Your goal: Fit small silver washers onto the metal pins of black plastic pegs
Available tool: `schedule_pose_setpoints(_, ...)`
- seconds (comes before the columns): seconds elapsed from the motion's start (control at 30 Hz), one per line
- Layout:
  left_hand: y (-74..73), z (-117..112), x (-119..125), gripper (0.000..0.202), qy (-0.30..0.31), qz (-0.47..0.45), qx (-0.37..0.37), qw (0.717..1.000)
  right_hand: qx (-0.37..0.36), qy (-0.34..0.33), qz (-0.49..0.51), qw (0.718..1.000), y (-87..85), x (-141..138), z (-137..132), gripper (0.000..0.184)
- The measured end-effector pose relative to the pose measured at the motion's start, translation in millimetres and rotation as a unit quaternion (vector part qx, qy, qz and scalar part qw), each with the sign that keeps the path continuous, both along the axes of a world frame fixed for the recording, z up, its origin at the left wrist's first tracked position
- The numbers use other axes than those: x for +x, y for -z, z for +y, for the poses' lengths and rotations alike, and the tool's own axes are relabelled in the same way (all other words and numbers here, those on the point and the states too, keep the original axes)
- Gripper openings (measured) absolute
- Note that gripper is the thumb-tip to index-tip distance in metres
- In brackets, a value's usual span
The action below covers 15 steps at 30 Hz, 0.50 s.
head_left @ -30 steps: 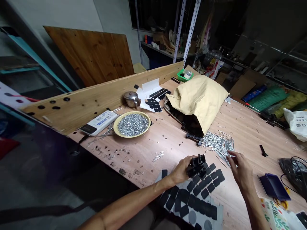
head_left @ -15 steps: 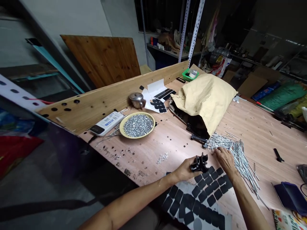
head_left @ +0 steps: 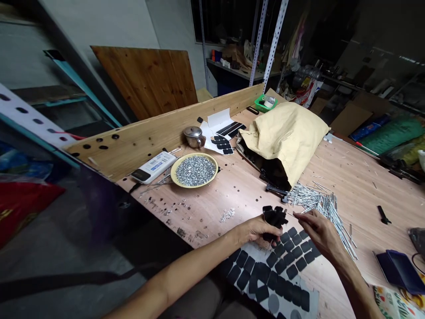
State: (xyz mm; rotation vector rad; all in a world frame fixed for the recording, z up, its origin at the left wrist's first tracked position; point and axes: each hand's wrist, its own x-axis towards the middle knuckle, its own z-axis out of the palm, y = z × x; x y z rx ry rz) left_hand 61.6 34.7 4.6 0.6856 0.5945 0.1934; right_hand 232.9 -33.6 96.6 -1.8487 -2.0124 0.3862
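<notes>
My left hand (head_left: 259, 228) is closed around a black plastic part (head_left: 275, 216) with several prongs, held above the near edge of the table. To its right, my right hand (head_left: 317, 226) pinches a thin metal rod (head_left: 291, 214) whose tip points at the black part. Whether the tip touches the part I cannot tell. Beneath both hands lies a grey sheet with black rounded pads (head_left: 282, 288). A heap of loose metal rods (head_left: 334, 221) spreads just beyond my right hand. Small metal nuts (head_left: 227, 215) are scattered left of the black part.
A yellow bowl of nuts (head_left: 173, 173) stands left, near a white box-like device (head_left: 154, 167) and a metal pot (head_left: 193, 136). A large paper sack (head_left: 285, 133) lies open behind the hands. At right are a dark blue tray (head_left: 400, 270) and a black piece (head_left: 384, 215).
My right hand has come away from the rod heap with one rod, now level beside the black part. My left hand has turned that part to a different angle. The view has shifted slightly.
</notes>
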Motion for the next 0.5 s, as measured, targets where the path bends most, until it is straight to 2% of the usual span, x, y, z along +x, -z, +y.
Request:
schedule_pose_setpoints(0.1,-3.7,-2,-3,0.036,0.052,0.02,0.024,0.998,-0.006,-0.033,-0.043,0.999,-8.9,-4,-2,0.03)
schedule_pose_setpoints(0.2,-8.7,-3,-4,0.032,0.089,-0.002,0.026,0.996,-0.032,-0.072,-0.079,0.994,-16.5,-7,-1,0.025)
schedule_pose_setpoints(0.33,-15.9,-6,-4,0.028,0.09,-0.02,0.071,0.993,-0.059,-0.086,-0.099,0.99,-24.3,-14,-2,0.029)
schedule_pose_setpoints(0.4,-17.6,-8,-4,0.024,0.09,0.003,0.099,0.991,-0.068,-0.087,-0.072,0.991,-26.7,-19,-4,0.033)
schedule_pose_setpoints(0.5,-17.7,-11,-3,0.021,0.088,0.008,0.121,0.989,-0.075,-0.084,0.034,0.993,-29.0,-22,-6,0.044)
